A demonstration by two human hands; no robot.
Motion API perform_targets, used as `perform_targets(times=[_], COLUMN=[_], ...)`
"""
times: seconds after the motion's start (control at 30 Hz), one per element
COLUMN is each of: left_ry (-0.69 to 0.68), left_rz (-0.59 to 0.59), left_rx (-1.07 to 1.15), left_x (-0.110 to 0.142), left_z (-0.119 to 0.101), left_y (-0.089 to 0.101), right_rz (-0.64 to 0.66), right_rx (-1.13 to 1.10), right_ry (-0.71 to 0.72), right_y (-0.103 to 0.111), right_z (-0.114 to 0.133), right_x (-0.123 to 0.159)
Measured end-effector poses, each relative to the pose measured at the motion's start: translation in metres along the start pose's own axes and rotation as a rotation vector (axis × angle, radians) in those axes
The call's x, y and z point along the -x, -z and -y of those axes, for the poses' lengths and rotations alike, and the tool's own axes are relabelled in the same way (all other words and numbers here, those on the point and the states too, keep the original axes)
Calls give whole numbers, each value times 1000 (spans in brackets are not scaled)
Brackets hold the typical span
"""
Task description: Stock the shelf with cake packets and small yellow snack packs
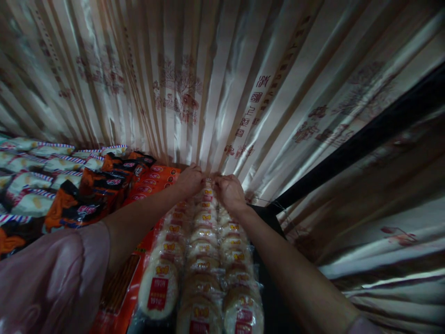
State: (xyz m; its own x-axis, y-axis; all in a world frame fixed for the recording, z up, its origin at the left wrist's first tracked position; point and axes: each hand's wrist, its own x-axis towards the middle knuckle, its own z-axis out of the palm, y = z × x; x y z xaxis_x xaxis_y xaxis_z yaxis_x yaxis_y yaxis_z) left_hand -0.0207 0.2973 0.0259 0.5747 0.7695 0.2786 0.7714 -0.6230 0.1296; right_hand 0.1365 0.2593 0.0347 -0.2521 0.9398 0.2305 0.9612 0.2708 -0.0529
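Observation:
Round rice crackers in clear packets with red and yellow labels (162,290) lie overlapping in three long rows that run away from me. At the far end of the middle row, my left hand (190,182) and my right hand (230,191) reach in from either side of the last small packet (207,191). Their fingers are bent and closed at its two edges, near the curtain. The fingertips are dim and partly hidden, so the exact grip is hard to see. Both forearms stretch over the rows.
Flat red-orange snack packets (148,188) lie left of the crackers. Beyond them are orange-and-black bags (74,204) and several white packets (36,181). A pleated, printed curtain (181,83) hangs behind. A dark pole (361,139) slants at right, above a black surface edge (269,278).

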Motion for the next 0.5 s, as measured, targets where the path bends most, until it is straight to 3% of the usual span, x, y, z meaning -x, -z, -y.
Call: perform_targets(times=[0.2, 0.33, 0.5], left_ry=[128, 166, 186], left_rz=[7, 33, 43], left_rx=[79, 90, 68], left_x=[3, 4, 5], left_z=[-1, -1, -5], left_y=[-2, -2, 2], right_rz=[-112, -22, 84], right_rx=[-124, -183, -161], right_ry=[137, 276, 258], right_y=[-4, -4, 2], right_z=[-10, -12, -8], right_x=[7, 12, 13])
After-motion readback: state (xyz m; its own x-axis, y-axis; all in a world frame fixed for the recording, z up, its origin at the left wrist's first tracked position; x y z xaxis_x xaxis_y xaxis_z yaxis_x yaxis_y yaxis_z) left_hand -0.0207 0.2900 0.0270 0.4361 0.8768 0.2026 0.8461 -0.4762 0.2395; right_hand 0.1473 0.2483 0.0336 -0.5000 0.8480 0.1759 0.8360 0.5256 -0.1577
